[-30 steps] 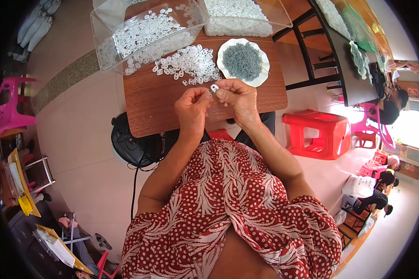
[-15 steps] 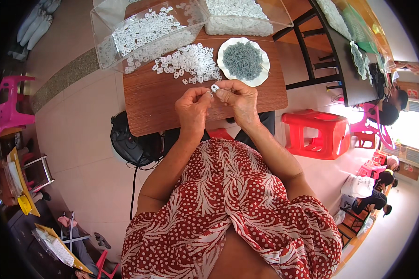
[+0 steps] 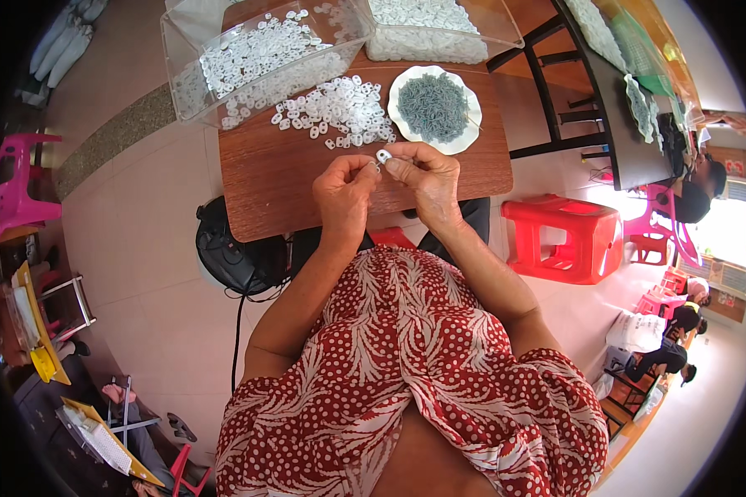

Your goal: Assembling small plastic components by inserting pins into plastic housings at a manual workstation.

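Observation:
Over the near part of the brown wooden table, both hands meet fingertip to fingertip. My right hand pinches a small white oval plastic piece between thumb and forefinger. Close beside it, my left hand is closed in a pinch, with a tiny pale part at its fingertips, too small to name. Just beyond the hands lies a loose pile of white oval pieces. A scalloped white plate heaped with small grey-blue slender parts sits beyond my right hand.
At the table's far side stand a clear plastic bin of white pieces and a second filled bin. A red stool is on the right, a black bag below the table's left side. Other people sit at far right.
Both hands hold nearly the same pose, fingertips together. The white oval piece has shifted very slightly to the right.

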The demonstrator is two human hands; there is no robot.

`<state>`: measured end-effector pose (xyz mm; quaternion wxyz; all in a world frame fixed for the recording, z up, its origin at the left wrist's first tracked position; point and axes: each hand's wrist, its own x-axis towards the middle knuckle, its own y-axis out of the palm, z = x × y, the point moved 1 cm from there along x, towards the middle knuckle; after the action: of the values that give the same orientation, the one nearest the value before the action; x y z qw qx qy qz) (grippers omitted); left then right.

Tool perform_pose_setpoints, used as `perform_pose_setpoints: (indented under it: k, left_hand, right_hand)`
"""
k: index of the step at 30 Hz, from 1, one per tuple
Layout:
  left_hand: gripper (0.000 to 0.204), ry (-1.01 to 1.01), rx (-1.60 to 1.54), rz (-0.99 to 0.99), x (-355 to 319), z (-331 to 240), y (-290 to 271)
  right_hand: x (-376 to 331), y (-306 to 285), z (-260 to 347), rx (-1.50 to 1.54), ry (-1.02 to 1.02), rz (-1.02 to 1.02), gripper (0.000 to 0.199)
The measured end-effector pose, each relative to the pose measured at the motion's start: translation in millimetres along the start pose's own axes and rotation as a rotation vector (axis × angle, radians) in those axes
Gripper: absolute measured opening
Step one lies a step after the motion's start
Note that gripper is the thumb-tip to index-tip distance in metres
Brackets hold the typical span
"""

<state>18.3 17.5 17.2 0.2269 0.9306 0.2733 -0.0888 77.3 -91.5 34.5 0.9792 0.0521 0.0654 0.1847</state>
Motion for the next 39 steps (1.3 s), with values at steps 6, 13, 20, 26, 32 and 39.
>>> perform_pose_setpoints:
  k: [6, 13, 20, 26, 32, 39]
  left_hand:
    - [0.005, -0.003, 0.009, 0.001, -1.3, -1.5, 0.1]
    - [0.010, 0.046, -0.016, 0.010, 1.7, 5.7, -2.4]
    - [0.016, 0.050, -0.044, 0.021, 3.8, 8.6, -3.5]
    - [0.016, 0.011, -0.017, 0.020, 5.5, 3.8, -4.2]
    - [0.013, -0.111, -0.169, 0.018, 6.6, 1.3, -4.2]
    - [0.015, -0.139, -0.163, 0.027, 5.1, -1.7, -2.6]
  right_hand:
    - [-0.6, -0.2, -8.0, 0.045, 0.017, 0.029, 0.017]
    - [-1.6, -0.2, -10.8, -0.024, 0.010, 0.024, 0.017]
    - [-1.9, 0.2, -12.9, -0.099, -0.055, 0.043, 0.016]
    - [-4.5, -1.5, -14.4, -0.138, -0.084, 0.131, 0.024]
    - [-3.5, 1.5, -20.6, -0.418, -0.336, 0.075, 0.027]
    - [-3.1, -4.6, -25.7, -0.441, -0.341, 0.027, 0.027]
